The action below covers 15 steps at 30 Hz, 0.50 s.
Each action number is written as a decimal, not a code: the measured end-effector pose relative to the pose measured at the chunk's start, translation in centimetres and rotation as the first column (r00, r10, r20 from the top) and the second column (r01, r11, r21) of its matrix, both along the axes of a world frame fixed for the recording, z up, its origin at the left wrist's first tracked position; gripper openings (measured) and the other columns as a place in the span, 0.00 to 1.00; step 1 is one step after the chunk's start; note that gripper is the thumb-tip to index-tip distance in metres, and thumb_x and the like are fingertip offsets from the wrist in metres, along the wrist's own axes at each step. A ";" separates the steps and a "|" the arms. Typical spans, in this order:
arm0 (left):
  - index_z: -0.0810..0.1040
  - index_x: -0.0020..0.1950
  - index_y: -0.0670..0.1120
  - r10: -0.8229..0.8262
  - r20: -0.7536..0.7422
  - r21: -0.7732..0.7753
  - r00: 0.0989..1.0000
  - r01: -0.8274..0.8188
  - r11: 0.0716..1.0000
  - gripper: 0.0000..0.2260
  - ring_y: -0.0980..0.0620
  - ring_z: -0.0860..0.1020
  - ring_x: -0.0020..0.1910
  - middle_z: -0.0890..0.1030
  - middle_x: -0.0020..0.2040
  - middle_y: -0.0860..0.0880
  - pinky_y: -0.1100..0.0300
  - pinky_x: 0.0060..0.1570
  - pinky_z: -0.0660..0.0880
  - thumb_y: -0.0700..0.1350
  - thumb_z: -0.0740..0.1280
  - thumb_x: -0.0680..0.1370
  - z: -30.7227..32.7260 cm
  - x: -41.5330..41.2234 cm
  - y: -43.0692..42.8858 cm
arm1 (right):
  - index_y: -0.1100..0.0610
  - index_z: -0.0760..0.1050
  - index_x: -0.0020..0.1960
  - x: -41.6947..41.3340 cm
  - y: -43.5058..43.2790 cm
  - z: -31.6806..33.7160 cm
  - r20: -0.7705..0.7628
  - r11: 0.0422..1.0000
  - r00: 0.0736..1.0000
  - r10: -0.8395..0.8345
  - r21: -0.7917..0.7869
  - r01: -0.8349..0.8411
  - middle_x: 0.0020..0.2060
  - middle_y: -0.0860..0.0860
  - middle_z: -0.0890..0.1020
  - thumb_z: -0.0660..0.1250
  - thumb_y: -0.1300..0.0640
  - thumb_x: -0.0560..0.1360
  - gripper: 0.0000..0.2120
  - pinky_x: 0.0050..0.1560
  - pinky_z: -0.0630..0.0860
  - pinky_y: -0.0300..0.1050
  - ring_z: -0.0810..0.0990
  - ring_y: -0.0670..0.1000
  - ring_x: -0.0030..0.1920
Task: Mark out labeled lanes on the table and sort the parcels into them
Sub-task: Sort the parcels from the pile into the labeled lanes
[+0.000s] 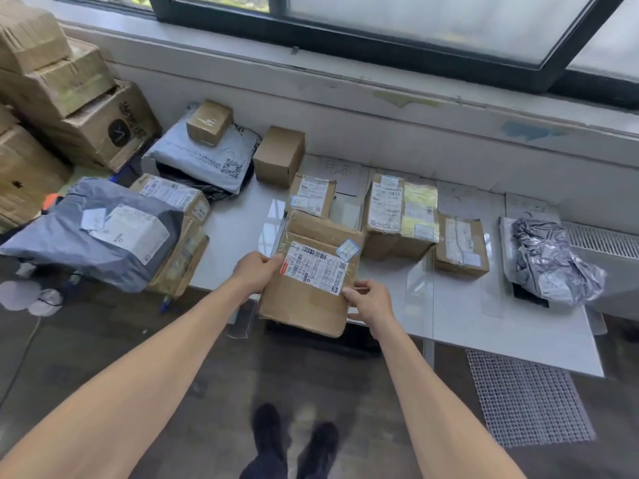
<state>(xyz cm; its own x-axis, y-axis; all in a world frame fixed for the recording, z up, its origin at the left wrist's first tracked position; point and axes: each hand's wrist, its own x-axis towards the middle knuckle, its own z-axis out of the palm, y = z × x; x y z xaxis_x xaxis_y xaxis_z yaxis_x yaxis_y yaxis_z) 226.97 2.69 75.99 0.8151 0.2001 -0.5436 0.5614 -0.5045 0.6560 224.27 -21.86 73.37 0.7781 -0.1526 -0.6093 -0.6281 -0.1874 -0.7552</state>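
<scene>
Both hands, left hand (254,273) and right hand (370,300), grip a labelled cardboard parcel (311,274) at the white table (484,323) front edge. Small labelled box (313,195) lies directly behind; taped boxes (401,216) sit right.

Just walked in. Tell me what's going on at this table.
A person's left hand and right hand grip a flat cardboard parcel at the near edge of the white table. Beyond it and to the right, a small labelled box, a taped box, a brown box and a crumpled silver bag lie in separate lanes. A grey mailer bag tops a pile at the left.
</scene>
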 end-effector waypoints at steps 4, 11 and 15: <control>0.77 0.41 0.46 -0.013 -0.012 0.066 1.000 0.014 0.998 0.16 0.46 0.78 0.43 0.79 0.43 0.46 0.50 0.46 0.79 0.58 0.67 0.77 -1.0 0.2 0.1 | 0.61 0.76 0.59 -0.2 -0.1 -0.9 -0.008 1.000 1.000 -0.015 -0.009 0.015 0.52 0.58 0.81 0.71 0.60 0.76 0.13 0.43 0.84 0.56 0.82 0.57 0.53; 0.76 0.67 0.47 0.050 -0.004 -0.002 0.999 -0.050 0.999 0.19 0.43 0.77 0.58 0.78 0.62 0.45 0.50 0.48 0.80 0.53 0.67 0.78 -2.4 0.2 0.5 | 0.59 0.76 0.62 0.8 0.5 -1.6 -0.010 0.995 1.000 0.020 -0.102 -0.021 0.53 0.56 0.81 0.72 0.57 0.75 0.17 0.47 0.83 0.59 0.82 0.57 0.53; 0.76 0.69 0.46 0.052 -0.022 -0.044 0.998 -0.053 0.998 0.19 0.43 0.79 0.56 0.81 0.59 0.43 0.47 0.56 0.78 0.51 0.67 0.79 -2.8 1.0 0.6 | 0.61 0.77 0.63 1.6 1.0 -2.0 0.005 0.991 1.000 0.027 -0.131 -0.026 0.50 0.54 0.82 0.72 0.58 0.75 0.17 0.49 0.83 0.58 0.82 0.55 0.51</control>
<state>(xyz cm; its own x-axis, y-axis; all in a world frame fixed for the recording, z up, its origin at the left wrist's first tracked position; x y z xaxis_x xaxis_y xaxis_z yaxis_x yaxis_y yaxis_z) 227.98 3.32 73.21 0.7927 0.2173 -0.5695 0.5998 -0.4444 0.6653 225.89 -20.83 71.38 0.7872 -0.2101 -0.5798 -0.6163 -0.3014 -0.7275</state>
